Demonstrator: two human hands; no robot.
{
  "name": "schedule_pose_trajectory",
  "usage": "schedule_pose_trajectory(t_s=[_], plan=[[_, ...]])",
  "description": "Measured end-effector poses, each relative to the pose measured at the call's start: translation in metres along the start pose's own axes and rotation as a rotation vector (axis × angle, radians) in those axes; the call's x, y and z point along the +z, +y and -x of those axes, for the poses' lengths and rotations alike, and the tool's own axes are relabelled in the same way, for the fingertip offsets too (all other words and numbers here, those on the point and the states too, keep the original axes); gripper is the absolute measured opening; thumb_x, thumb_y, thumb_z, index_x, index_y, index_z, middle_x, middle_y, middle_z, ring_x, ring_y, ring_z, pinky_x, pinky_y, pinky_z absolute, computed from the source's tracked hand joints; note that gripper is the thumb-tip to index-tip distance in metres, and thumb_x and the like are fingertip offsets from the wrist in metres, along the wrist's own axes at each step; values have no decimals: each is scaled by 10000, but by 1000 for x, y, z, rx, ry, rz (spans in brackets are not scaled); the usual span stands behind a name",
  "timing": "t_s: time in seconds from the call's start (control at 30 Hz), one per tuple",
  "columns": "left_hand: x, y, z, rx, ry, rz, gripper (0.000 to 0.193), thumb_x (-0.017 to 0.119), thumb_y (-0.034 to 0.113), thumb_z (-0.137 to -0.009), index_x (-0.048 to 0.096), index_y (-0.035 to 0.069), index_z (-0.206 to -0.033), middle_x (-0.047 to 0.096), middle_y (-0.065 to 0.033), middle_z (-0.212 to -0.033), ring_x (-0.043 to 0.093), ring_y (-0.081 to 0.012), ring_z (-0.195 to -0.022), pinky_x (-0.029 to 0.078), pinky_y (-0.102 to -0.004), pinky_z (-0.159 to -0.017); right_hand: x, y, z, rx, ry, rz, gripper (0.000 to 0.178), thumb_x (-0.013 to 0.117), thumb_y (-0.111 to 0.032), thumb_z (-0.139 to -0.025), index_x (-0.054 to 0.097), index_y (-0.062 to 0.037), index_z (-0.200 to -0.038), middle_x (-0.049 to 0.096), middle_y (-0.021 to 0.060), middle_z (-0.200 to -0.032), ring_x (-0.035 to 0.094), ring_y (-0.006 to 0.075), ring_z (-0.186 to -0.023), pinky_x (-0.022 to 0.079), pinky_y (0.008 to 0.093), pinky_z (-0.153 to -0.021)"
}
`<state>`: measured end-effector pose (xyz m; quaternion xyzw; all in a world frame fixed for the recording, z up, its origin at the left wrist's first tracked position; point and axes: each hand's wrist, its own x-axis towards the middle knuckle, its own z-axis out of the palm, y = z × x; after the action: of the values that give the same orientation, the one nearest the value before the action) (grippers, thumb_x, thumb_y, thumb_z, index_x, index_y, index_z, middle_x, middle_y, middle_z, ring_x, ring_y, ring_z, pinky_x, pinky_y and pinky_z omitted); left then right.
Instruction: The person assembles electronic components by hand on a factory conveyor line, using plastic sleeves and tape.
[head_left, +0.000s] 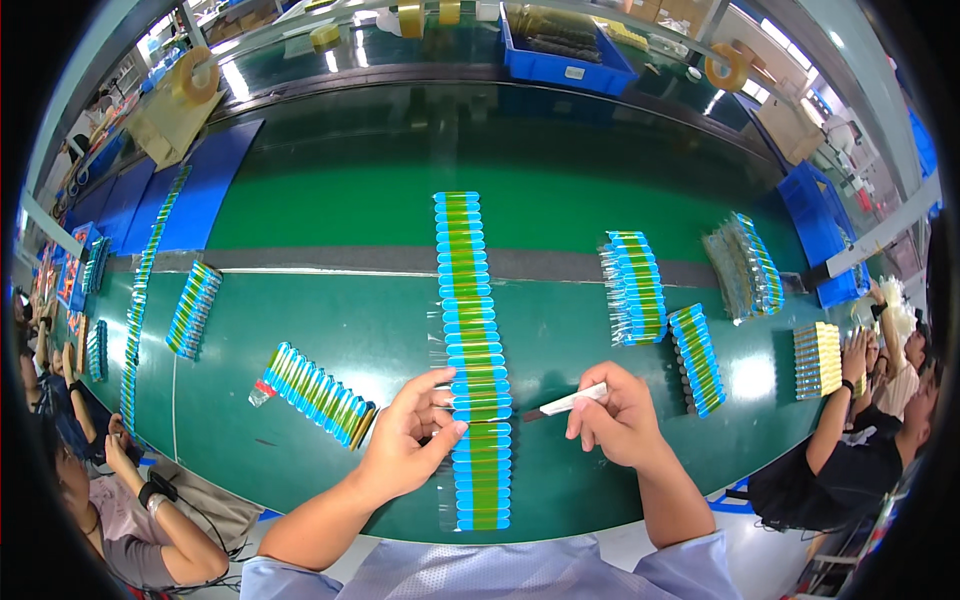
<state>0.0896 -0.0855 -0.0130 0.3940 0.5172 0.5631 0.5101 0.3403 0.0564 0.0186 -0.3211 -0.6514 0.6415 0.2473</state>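
A blue-and-green strip (463,320) is laid from 12 to 6 o'clock on the table (300,500), touched by the half-curled left hand (408,440) at 7. A white tool (578,398) is pinched by the right hand (622,422) at 4. One split seems made; the top seems left whole.

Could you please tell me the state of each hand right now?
Left hand: partly curled at the edge of the long blue-and-green segmented strip; grip cannot be told.
Right hand: closed, holding a slim white-handled tool with a dark tip.
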Motion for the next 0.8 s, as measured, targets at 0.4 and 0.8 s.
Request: schedule_pose_trajectory(t_s=[0.4, 0.8], plan=[[4, -5, -1, 140, 48, -59, 467, 653, -96, -930, 503, -8, -1364, 664, -63, -981, 670, -96, -884, 555, -240, -735, 2, 16, -1, -53, 96, 236, 192, 695, -48, -925, 665, -64, -1115, 691, 47, -677, 631, 102, -540, 480, 260, -499], [-3, -7, 3, 186, 43, -83, 462, 646, -114, -926, 478, 6, -1339, 618, -66, -1128, 633, -74, -809, 512, -238, -708, -5, -25, 9, -598, 102, 935, 147, 820, -141, -801, 682, -106, -841, 636, 31, -709, 633, 211, -589, 479, 328, -493]])
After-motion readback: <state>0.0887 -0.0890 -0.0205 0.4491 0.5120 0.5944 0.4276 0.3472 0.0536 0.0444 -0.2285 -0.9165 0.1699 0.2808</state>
